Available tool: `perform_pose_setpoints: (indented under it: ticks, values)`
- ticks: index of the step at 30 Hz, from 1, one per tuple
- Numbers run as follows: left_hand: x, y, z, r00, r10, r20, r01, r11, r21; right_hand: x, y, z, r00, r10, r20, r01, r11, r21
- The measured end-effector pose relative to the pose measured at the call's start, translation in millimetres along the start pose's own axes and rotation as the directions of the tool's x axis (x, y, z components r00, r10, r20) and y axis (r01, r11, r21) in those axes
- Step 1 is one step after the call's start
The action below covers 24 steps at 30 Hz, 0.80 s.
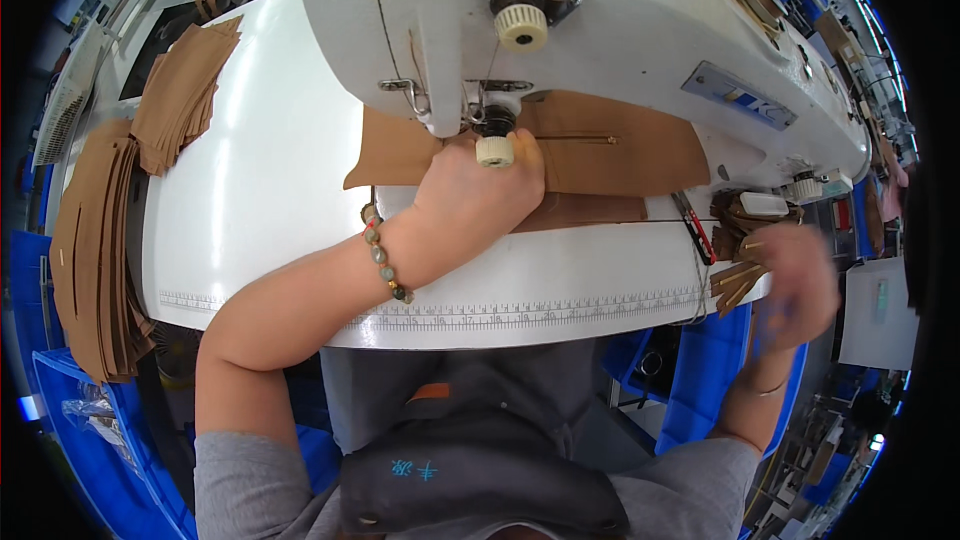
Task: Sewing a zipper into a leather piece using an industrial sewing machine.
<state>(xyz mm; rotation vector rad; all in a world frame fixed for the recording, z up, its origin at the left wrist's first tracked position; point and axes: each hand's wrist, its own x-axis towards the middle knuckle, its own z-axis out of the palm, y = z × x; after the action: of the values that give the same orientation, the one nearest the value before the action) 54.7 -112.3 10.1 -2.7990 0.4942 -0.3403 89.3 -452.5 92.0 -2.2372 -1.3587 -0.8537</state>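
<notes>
The brown panel (640, 165) lies on the white bench (265, 160) beneath the sewing machine (620, 30), its zipped slot (575, 139) apparently fitted; whether stitching is finished is unclear. Brown stacks (95, 250) sit at left, done or waiting, one cannot tell. The left hand (480, 178) rests half-curled on the panel, fingertips hidden. The right hand (800, 278), blurred beside brown strips (737, 286), shows neither opening nor grip clearly.

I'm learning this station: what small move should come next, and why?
Probably the right hand should pick up one of the narrow brown strips: it is right by them, seemingly in motion blur, while the left hand lies over the brown panel beneath the sewing machine.
</notes>
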Motion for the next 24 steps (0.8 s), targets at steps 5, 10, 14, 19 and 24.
perform_pose_setpoints:
  ticks: [5, 10, 14, 19, 24]
  values:
    - [-9, 4, -16, 0.984, -0.051, -0.171, 0.023, 0.987, -0.159, 27, -73, 124, 0.929, -0.290, 0.230, 0.151, 0.865, 0.479]
    - [-22, 3, -26, 0.946, -0.031, -0.323, -0.019, 0.989, -0.148, 35, -45, 173, 0.671, -0.047, 0.740, -0.084, 0.987, 0.139]
    - [-34, -2, -23, 0.965, -0.007, -0.260, -0.045, 0.980, -0.194, 31, -21, 180, 0.762, 0.015, 0.648, -0.056, 0.998, 0.043]
    - [-55, -18, -3, 0.963, 0.028, -0.268, -0.105, 0.955, -0.278, 18, 18, 166, 0.956, 0.062, 0.287, -0.046, 0.997, -0.062]
    - [-76, -32, 4, 0.984, 0.073, -0.163, -0.098, 0.983, -0.155, 46, 13, 84, 0.864, 0.174, 0.472, -0.135, 0.984, -0.116]
